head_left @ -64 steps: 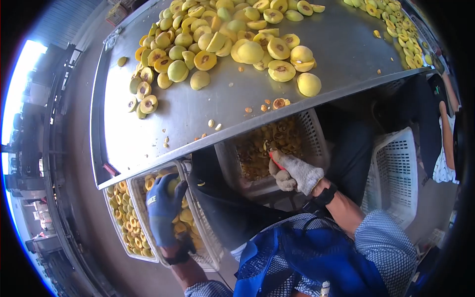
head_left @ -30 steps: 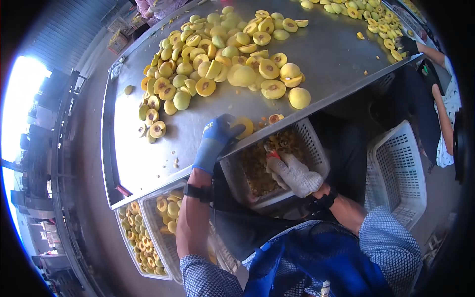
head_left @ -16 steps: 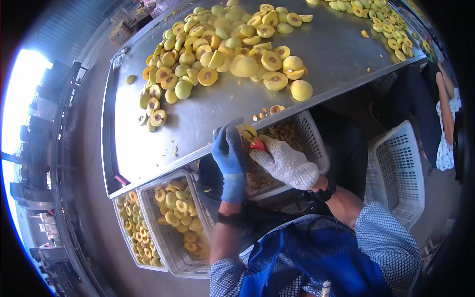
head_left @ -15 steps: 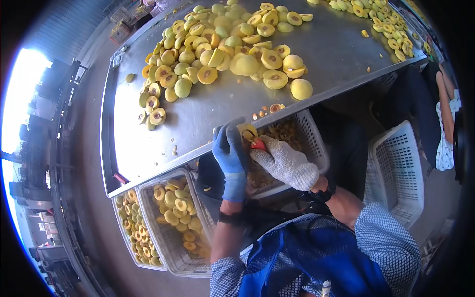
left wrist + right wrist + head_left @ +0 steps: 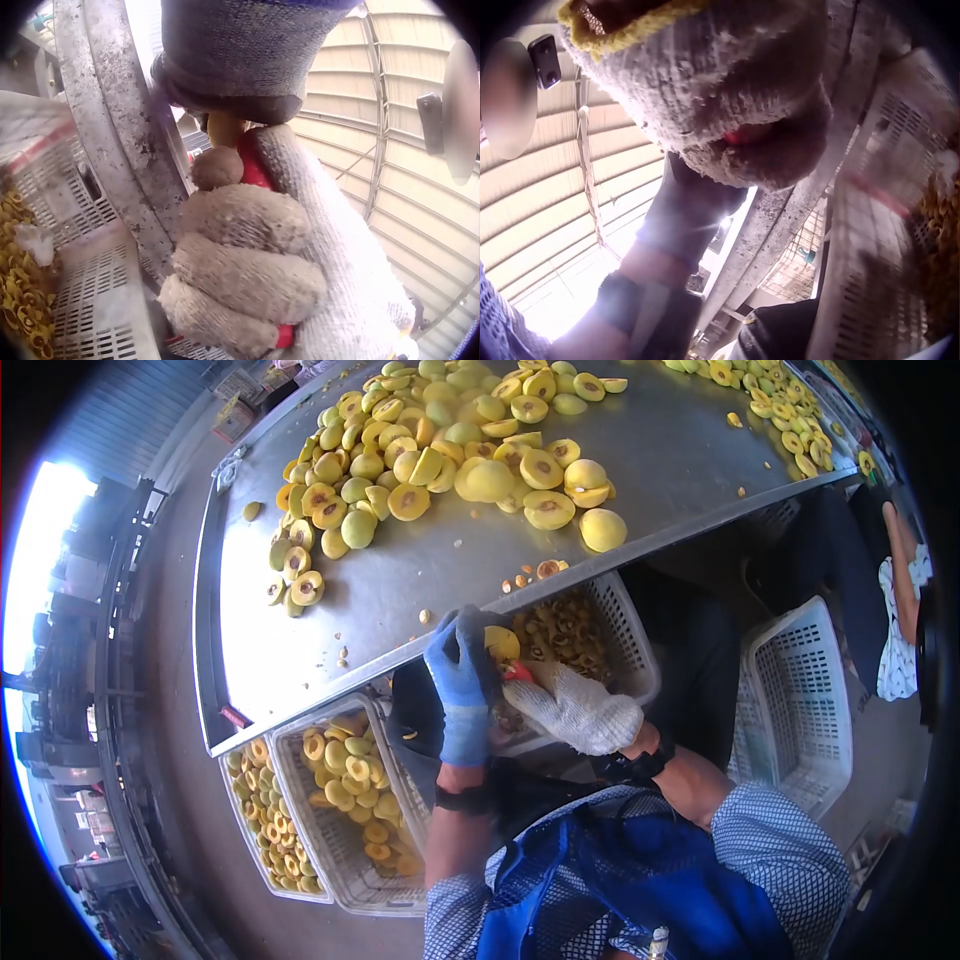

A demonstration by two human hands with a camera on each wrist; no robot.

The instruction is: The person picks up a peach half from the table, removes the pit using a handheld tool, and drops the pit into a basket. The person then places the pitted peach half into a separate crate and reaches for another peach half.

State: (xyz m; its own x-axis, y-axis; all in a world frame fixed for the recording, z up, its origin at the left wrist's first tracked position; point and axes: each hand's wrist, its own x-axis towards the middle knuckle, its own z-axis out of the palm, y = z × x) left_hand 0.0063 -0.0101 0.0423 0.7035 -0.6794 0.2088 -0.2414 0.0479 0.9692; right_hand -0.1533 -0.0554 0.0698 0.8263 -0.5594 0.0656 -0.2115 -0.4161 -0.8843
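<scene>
In the head view, the left hand (image 5: 463, 685), gloved in blue, grips a yellow fruit half (image 5: 502, 643) at the centre of the frame, beside the near edge of the metal surface (image 5: 400, 585), while the right hand (image 5: 575, 705), in a white knit glove, clenches a red-handled tool (image 5: 517, 672) against it. The left wrist view shows the right fingers (image 5: 247, 262) curled round the red handle, mid-frame, below the dark-gloved left hand; in the right wrist view, red shows within the white glove's curled fingers, right of centre.

Fruit (image 5: 408, 502) on tbl (image 5: 400, 585), fruit crates (image 5: 298, 815) L, another crate (image 5: 805, 680) R
</scene>
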